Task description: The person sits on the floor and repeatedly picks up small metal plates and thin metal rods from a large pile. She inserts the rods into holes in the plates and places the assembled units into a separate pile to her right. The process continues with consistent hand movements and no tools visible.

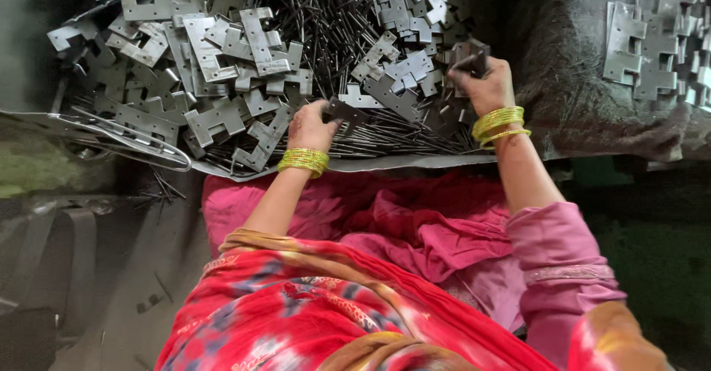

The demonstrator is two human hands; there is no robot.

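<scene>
My red and pink cloth (348,304) lies nearest. Beyond it is the heap of metal plates (222,60) and thin rods (326,8), with a second stack (652,52) far right. My left hand (311,125) pinches one dark plate (348,110); my right hand (485,82) grips another piece (470,58). Sharp edges could nick my fingers, and rods could slide over the sheet's lip (370,164). Little free room.

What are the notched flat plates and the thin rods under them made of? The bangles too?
Notched plates: likely stamped sheet steel, bare dull grey, with sharp cut edges and a soft sheen. Thin rods: dark metal wire, probably steel, unpolished. Bangles: glossy yellow-green; glass, plastic or metal, cannot tell. The left hand and right hand each hold a plate piece.
</scene>
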